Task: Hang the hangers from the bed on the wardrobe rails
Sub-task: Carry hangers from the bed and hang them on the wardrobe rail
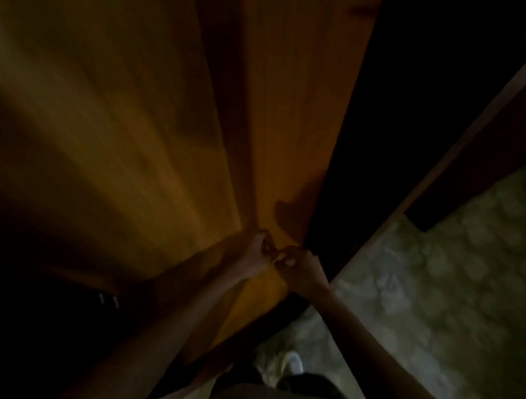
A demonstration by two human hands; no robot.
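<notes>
Both hands, the left hand (256,253) and right hand (295,264), meet with curled fingers at the lower edge of the smooth orange-brown wooden wardrobe door (282,135), their grip contents indiscernible in dim blur, and no hanger or rail is visible above the mottled floor (443,287).

Both arms reach forward; left grip (256,254) and right grip (297,263) meet, fingers curled.
</notes>
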